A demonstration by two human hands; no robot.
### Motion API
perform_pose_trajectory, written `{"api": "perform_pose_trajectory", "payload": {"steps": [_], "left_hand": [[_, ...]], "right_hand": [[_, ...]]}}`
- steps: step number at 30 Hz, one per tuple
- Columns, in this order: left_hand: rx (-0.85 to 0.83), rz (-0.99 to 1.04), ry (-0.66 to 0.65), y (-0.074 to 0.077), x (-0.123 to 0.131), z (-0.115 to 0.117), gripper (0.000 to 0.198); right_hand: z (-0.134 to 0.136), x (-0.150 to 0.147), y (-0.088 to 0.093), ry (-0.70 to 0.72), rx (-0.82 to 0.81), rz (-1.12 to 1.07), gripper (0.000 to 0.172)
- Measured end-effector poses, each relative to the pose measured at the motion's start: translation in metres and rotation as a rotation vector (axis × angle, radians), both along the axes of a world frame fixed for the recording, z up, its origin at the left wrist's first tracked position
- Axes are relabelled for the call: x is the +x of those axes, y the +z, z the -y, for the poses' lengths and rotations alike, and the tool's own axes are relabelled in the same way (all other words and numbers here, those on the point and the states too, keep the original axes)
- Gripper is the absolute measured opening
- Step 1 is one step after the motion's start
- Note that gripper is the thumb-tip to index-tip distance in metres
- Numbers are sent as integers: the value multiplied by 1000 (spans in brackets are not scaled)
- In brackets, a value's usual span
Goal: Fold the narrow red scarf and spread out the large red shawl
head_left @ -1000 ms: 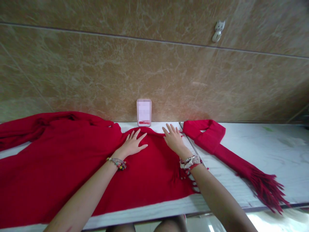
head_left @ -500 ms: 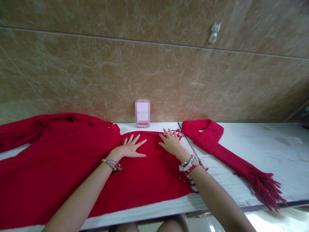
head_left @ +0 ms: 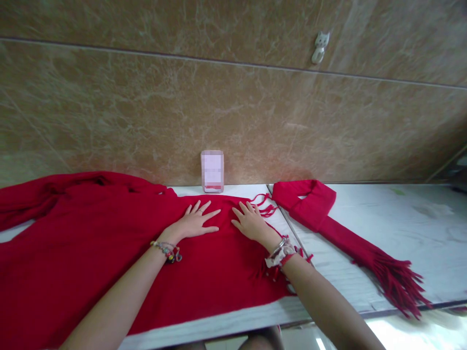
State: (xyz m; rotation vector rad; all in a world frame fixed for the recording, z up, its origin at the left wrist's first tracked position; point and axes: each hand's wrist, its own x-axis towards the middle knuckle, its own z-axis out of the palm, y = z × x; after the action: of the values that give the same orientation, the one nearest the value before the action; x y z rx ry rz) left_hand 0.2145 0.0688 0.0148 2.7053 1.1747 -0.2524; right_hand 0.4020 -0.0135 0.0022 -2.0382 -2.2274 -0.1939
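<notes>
A wide red cloth with a fringed right end lies spread over the white table. My left hand rests flat on its upper part, fingers spread. To the right of it, my right hand also lies on the cloth near the fringed edge, palm down with the fingers apart. Neither hand grips anything. At the left the cloth is bunched in folds along the wall side. A folded red strip with fringe lies separately to the right.
A phone-like object with a blurred face leans upright against the brown marbled wall. A small white cat-shaped hook is fixed to that wall. The white table has a seam right of the wide cloth.
My right hand has slid a little left and down over the cloth, showing more of the fringe at its upper corner. My left hand stays almost in place.
</notes>
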Motion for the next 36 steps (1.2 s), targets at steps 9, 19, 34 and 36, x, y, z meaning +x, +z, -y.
{"api": "perform_pose_trajectory", "payload": {"steps": [9,19,34,36], "left_hand": [[-85,-65,-9,8,-3,2,75],[31,23,66,-3,-6,-6,69],[120,86,-42,-12,-11,-8,62],[107,63,-24,-8,-10,-6,62]], "right_hand": [[-21,18,-11,45,-26,-79,45],[-6,8,-2,78,-91,-40,49],[-7,8,0,-173,-88,-36,53],[-11,14,-2,-279,-81,-38,53]]}}
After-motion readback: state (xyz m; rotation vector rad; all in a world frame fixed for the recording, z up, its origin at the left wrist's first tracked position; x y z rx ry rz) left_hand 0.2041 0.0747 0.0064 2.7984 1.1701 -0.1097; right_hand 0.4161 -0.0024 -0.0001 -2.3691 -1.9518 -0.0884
